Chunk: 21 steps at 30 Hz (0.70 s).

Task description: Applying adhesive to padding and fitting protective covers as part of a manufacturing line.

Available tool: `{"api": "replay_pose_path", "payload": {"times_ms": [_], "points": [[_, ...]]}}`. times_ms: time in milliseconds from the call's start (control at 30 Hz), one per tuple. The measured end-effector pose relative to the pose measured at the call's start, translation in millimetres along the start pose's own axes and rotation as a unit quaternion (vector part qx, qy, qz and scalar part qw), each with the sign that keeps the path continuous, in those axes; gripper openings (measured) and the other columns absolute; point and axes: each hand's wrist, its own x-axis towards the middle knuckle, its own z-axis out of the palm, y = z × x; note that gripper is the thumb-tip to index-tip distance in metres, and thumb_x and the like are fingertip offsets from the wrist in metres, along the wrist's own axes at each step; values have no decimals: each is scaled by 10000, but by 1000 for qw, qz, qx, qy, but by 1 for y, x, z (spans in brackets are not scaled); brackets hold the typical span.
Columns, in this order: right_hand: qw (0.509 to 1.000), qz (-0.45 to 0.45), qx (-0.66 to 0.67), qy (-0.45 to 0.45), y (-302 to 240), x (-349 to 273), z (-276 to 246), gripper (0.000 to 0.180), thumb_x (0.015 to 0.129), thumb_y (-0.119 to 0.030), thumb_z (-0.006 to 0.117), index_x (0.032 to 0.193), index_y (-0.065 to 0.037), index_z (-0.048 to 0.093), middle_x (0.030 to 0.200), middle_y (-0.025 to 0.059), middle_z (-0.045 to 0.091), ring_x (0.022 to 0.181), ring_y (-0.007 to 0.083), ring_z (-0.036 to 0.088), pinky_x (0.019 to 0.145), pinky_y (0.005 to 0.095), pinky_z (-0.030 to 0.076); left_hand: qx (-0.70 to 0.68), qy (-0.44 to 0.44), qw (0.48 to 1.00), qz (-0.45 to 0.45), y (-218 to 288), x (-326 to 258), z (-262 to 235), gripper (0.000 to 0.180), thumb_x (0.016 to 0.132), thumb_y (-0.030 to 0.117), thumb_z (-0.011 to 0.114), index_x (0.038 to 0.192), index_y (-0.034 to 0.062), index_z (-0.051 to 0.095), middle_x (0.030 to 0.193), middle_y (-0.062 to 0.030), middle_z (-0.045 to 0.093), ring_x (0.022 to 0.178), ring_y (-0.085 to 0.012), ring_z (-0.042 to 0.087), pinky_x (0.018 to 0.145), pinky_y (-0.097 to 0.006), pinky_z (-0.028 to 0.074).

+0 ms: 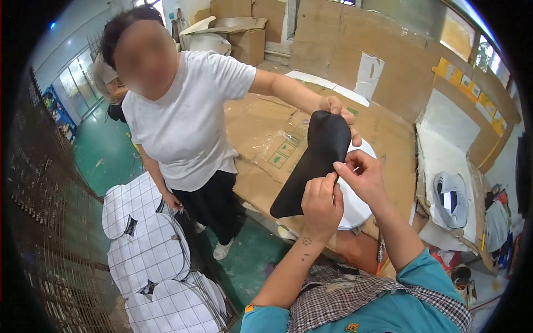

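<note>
A black, smooth, flexible sheet piece (pixel 313 166), perhaps leather or cloth, hangs slantwise in front of me. My left hand (pixel 322 202) is closed, pinching its lower right edge. Just above and to the right, my right hand (pixel 362 175) also pinches that edge, thumb against fingers. A co-worker's hand (pixel 340 114) grips the same piece at its upper end. Beneath my hands lies a white, rounded flat piece (pixel 352 208), partly hidden by the black piece and my hands.
A co-worker in a white top (pixel 189 111) stands across to the left. Cardboard (pixel 261 125) covers the work table. White padded shapes on a wire grid (pixel 147 244) stand at lower left, near a metal rack (pixel 44 222). A white ring-shaped thing (pixel 451 194) lies at right.
</note>
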Motion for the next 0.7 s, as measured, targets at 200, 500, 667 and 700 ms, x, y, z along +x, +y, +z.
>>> {"api": "replay_pose_path", "payload": {"times_ms": [200, 500, 667, 700], "points": [[995, 19, 98, 13, 33, -2, -4, 154, 789, -143, 679, 769, -13, 599, 622, -8, 551, 573, 36, 485, 523, 195, 400, -55, -41, 996, -59, 2, -16, 10, 309, 746, -20, 600, 1038, 5, 502, 839, -150, 525, 758, -318, 532, 661, -400, 452], [999, -14, -8, 28, 42, 4, -6, 211, 851, -147, 614, 713, -5, 541, 605, 0, 519, 541, 46, 442, 486, 219, 375, -94, -53, 990, -94, 6, -20, 26, 236, 759, -16, 596, 986, 22, 543, 801, -120, 536, 668, -261, 551, 591, -349, 461], [970, 87, 216, 63, 64, -2, -22, 324, 930, -204, 510, 657, -33, 478, 568, -35, 447, 489, 47, 378, 445, 223, 335, -149, -104, 973, -145, 23, -15, 34, 198, 768, -17, 593, 957, 25, 556, 790, -114, 541, 663, -258, 565, 589, -344, 473], [970, 89, 222, 45, 66, -6, -30, 318, 945, -229, 485, 693, -37, 508, 613, -34, 483, 531, 45, 417, 483, 220, 360, -168, -102, 970, -145, 28, -16, 37, 183, 765, -12, 603, 941, 28, 573, 767, -95, 541, 638, -211, 561, 572, -304, 462]]}}
